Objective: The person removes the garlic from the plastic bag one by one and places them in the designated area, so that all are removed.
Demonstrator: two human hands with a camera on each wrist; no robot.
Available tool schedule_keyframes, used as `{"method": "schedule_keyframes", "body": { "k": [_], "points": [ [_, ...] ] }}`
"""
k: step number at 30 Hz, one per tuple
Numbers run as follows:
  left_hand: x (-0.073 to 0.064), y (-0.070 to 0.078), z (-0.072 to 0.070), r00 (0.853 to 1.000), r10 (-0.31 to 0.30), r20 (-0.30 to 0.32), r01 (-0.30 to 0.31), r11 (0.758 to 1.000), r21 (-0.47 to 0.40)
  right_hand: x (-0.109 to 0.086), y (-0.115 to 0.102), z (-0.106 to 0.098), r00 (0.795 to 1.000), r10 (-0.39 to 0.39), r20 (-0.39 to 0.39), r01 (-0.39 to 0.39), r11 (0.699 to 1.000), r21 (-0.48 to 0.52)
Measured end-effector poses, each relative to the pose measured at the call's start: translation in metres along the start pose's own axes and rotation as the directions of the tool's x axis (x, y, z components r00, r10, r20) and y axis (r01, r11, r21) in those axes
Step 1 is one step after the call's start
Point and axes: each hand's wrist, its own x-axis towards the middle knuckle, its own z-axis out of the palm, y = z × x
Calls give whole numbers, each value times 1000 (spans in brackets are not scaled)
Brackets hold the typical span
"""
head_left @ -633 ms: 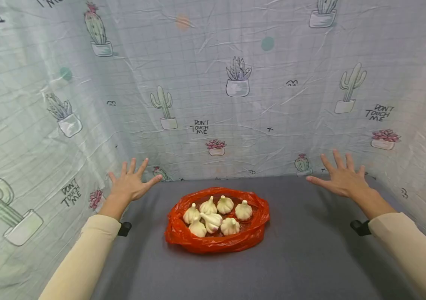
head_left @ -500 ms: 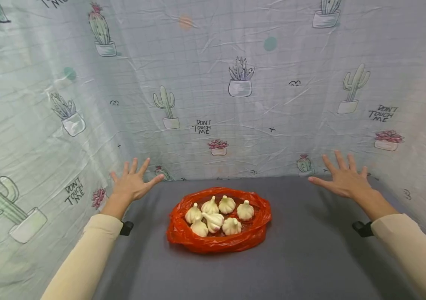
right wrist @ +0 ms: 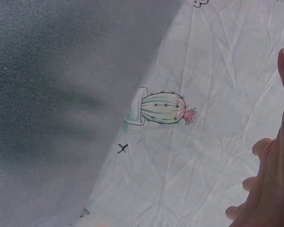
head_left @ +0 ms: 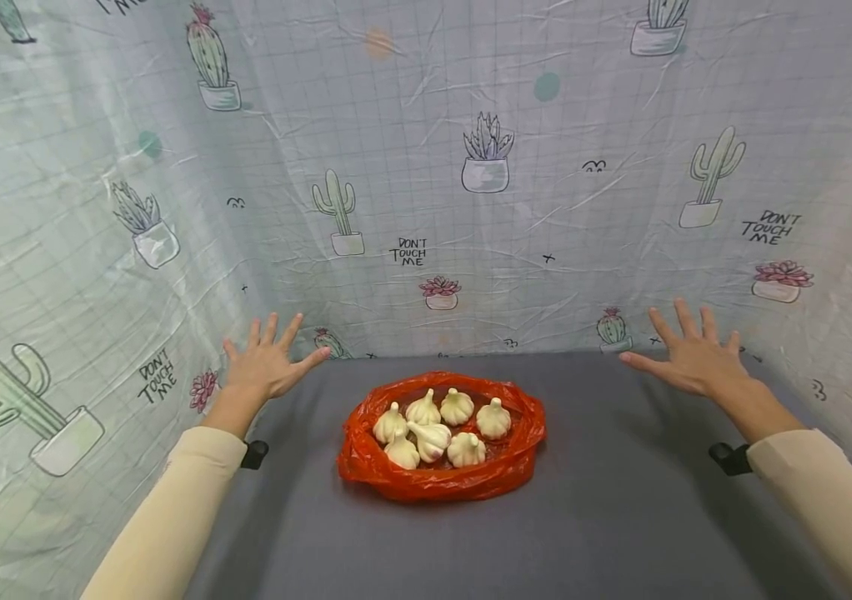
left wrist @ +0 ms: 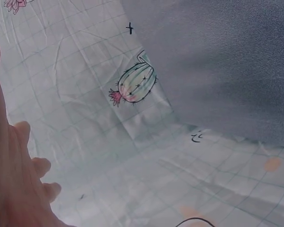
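Note:
Several pale garlic bulbs (head_left: 428, 439) lie inside a crumpled red plastic bag (head_left: 471, 485) whose mouth is spread wide. To the left of the bag, my left hand (head_left: 264, 367) is held above the table with fingers spread and nothing in it. On the far right my right hand (head_left: 692, 362) hovers likewise, fingers splayed and apart from the bag. The left wrist view has the left hand (left wrist: 19, 175) along its left edge; the right wrist view has the right hand (right wrist: 270, 179) along its right edge. Neither wrist view includes the garlic.
The bag stands on a dark grey table (head_left: 426, 550). A wrinkled sheet (head_left: 396, 125) printed with cacti walls off the back and both sides. Black bands (head_left: 729, 458) show at the sleeve cuffs.
The whole head view has shifted slightly, so the scene sits a little further right. Both hands stay spread in place, and the garlic and bag have not moved.

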Motion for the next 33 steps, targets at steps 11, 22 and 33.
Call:
{"method": "schedule_keyframes", "body": {
  "k": [11,22,33],
  "points": [
    [-5,3,-1,999,28,-20,-28,999,22,-7,-5,1,1000,-20,-14,19,1000,-15],
    [-21,6,-1,999,50,-18,-50,998,46,-18,-14,6,997,-57,-59,55,998,-35],
    [-38,13,9,996,73,-53,-69,994,81,-30,-24,11,992,-98,-75,94,994,-48]
  ]
}}
